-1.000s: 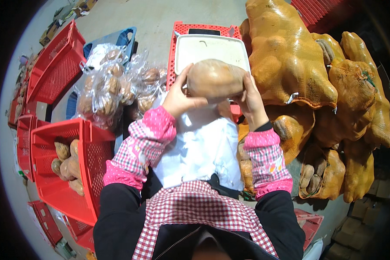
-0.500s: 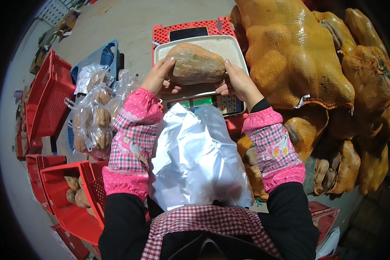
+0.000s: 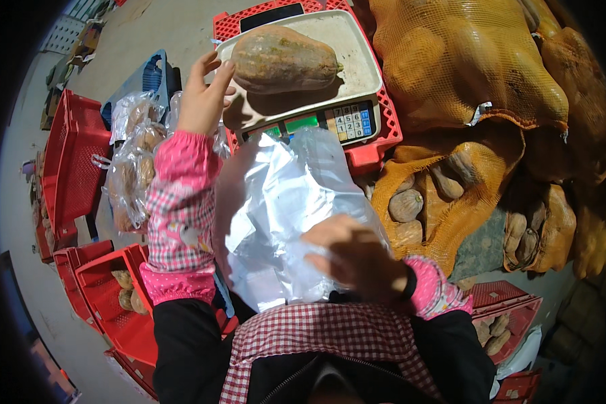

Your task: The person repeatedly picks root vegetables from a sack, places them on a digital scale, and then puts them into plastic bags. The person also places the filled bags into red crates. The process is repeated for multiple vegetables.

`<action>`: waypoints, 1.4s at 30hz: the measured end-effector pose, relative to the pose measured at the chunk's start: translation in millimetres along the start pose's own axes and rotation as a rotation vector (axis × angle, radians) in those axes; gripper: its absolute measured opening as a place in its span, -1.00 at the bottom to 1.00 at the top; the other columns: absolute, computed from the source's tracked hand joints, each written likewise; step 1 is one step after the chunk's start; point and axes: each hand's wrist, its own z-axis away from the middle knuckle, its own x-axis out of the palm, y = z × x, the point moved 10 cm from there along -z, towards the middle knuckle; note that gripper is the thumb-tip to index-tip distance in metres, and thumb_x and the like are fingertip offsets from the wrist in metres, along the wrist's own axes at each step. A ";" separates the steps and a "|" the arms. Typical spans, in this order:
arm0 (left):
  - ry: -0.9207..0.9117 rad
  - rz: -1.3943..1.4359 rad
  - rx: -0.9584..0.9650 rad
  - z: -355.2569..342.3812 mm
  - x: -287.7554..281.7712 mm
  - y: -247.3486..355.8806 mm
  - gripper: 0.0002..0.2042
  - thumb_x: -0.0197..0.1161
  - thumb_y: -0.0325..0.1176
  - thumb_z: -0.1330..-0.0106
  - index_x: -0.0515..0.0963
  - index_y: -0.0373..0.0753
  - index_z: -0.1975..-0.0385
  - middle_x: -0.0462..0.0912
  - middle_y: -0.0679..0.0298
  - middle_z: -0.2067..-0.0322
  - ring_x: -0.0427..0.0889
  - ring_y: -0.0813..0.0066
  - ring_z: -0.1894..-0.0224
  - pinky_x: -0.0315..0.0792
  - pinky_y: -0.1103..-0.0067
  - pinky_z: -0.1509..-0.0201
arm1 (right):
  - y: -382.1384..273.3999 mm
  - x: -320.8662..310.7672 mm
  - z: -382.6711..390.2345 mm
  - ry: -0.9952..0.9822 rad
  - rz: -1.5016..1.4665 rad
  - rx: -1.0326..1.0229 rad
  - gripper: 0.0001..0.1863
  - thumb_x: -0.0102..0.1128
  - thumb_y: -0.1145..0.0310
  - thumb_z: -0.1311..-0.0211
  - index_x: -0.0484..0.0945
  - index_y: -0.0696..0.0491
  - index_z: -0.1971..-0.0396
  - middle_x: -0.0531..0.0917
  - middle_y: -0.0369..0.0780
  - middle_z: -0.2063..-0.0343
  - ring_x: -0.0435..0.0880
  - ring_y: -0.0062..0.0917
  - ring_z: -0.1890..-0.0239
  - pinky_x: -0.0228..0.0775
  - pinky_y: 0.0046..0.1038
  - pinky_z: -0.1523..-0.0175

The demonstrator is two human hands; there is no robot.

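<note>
A large brown-green squash [image 3: 284,59] lies on the cream tray of a weighing scale [image 3: 357,60] that sits on an upturned red crate [image 3: 380,151]. My left hand [image 3: 203,94] hovers just left of the squash with fingers spread, holding nothing. My right hand [image 3: 357,259] is blurred and low in the view, resting on a stack of clear plastic bags [image 3: 276,209] in front of my checked apron; whether it grips the bags is unclear.
Orange mesh sacks [image 3: 464,67] full of squash pile up at the right, one open [image 3: 417,202]. Clear bags of packed squash [image 3: 131,168] lie at the left beside red crates [image 3: 111,303] and a blue crate [image 3: 151,74].
The squash has been set on the scale tray and both hands have let go. My left hand lifted off to the left; my right hand dropped back to the plastic bags.
</note>
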 end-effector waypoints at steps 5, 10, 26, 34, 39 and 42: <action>-0.121 -0.060 0.220 116.9 -7.1 26.2 -0.77 0.18 -0.44 -0.21 0.50 -0.33 0.14 0.57 0.26 0.29 0.48 0.61 0.39 0.39 0.65 0.28 | -11.2 50.6 11.7 -0.169 0.511 0.027 -0.55 0.16 0.31 0.02 0.43 0.15 0.08 0.48 -0.20 0.20 0.46 -0.41 0.18 0.30 -0.41 0.13; -0.228 -0.739 0.441 238.9 12.6 18.0 -0.40 0.35 -0.27 0.07 0.39 -0.29 -0.05 0.42 0.10 -0.04 0.34 0.07 -0.09 0.22 0.28 -0.15 | -11.3 54.2 15.8 -0.109 0.590 -0.038 -0.74 -0.02 0.39 0.04 0.50 0.12 0.31 0.41 -0.26 0.47 0.40 -0.44 0.36 0.20 -0.42 0.27; -0.087 -0.506 0.486 310.2 -101.9 46.9 -0.91 0.18 -0.57 0.11 0.49 -0.29 0.55 0.57 0.13 0.45 0.55 0.21 0.42 0.42 0.46 0.37 | -42.9 64.8 78.4 -0.063 0.471 0.012 -0.12 0.47 0.31 0.35 0.25 -0.01 -0.13 0.25 -0.13 -0.11 0.20 -0.19 -0.15 0.06 -0.19 -0.17; -0.107 -0.455 0.513 305.1 -54.6 59.9 -0.80 0.23 -0.40 -0.12 0.47 -0.32 0.30 0.47 0.18 0.28 0.45 0.27 0.22 0.34 0.47 0.14 | -35.9 61.0 75.5 0.043 0.402 0.110 0.09 0.54 0.33 0.46 0.13 0.06 -0.23 0.17 -0.01 -0.18 0.09 -0.06 -0.25 -0.02 -0.11 -0.29; -0.453 -0.634 0.538 327.0 13.6 2.5 -0.88 0.23 -0.40 -0.07 0.47 -0.28 0.45 0.47 0.18 0.41 0.46 0.24 0.33 0.34 0.41 0.24 | -34.0 59.1 82.1 0.065 0.459 0.052 0.16 0.56 0.29 0.49 0.06 0.10 -0.25 0.16 -0.02 -0.20 0.10 -0.09 -0.25 -0.02 -0.14 -0.31; -0.265 -0.194 0.349 307.1 -41.6 -0.5 -0.90 0.17 -0.45 -0.12 0.51 -0.29 0.38 0.55 0.21 0.37 0.52 0.34 0.29 0.38 0.50 0.19 | -28.8 53.1 83.9 0.088 0.409 0.113 0.16 0.56 0.30 0.49 0.05 0.09 -0.26 0.16 -0.03 -0.21 0.10 -0.09 -0.26 -0.02 -0.14 -0.31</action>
